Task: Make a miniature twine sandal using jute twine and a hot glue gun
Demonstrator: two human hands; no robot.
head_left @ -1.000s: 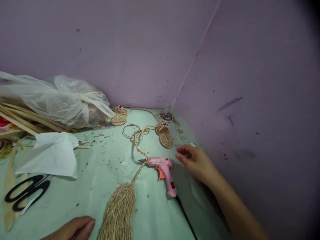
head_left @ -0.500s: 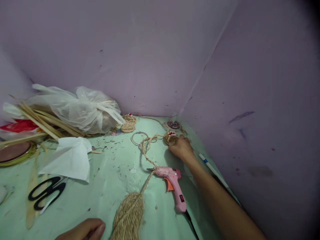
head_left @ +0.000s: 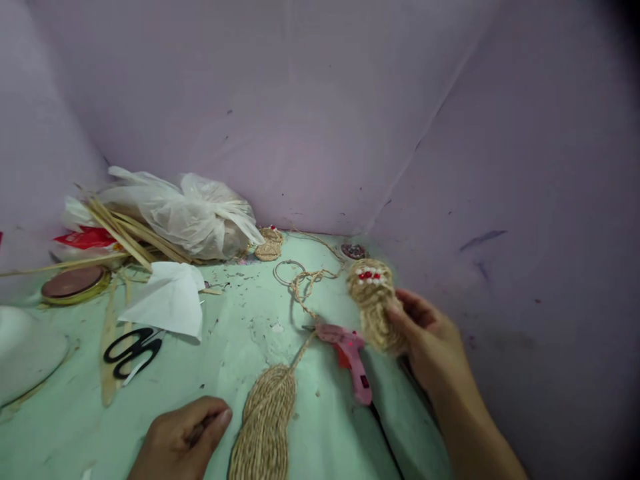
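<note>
My right hand point(head_left: 433, 340) grips a miniature slipper of coiled straw rope point(head_left: 375, 313) by its right edge, above the table. Rows of white and red beads cross its upper part. On the table below lies a pink glue gun point(head_left: 353, 360), nozzle to the left, with an orange-red trigger. My left hand point(head_left: 185, 433) rests closed near the front, thumb against curled fingers, nothing showing in it. Just right of it is a bundle of twisted straw rope point(head_left: 265, 423), its thin end running under the glue gun's nozzle.
Black-handled scissors point(head_left: 133, 353) and white paper point(head_left: 165, 300) lie at left. A tied plastic bag point(head_left: 200, 213), straw strips point(head_left: 125, 230) and a round tin point(head_left: 75, 283) are behind. A metal ring point(head_left: 290, 272) and another beaded slipper point(head_left: 270, 245) lie near the wall point(head_left: 310, 133).
My right hand has lifted the straw slipper from the back corner and brought it nearer and to the right. My left hand has come further into view. The camera view has shifted left.
</note>
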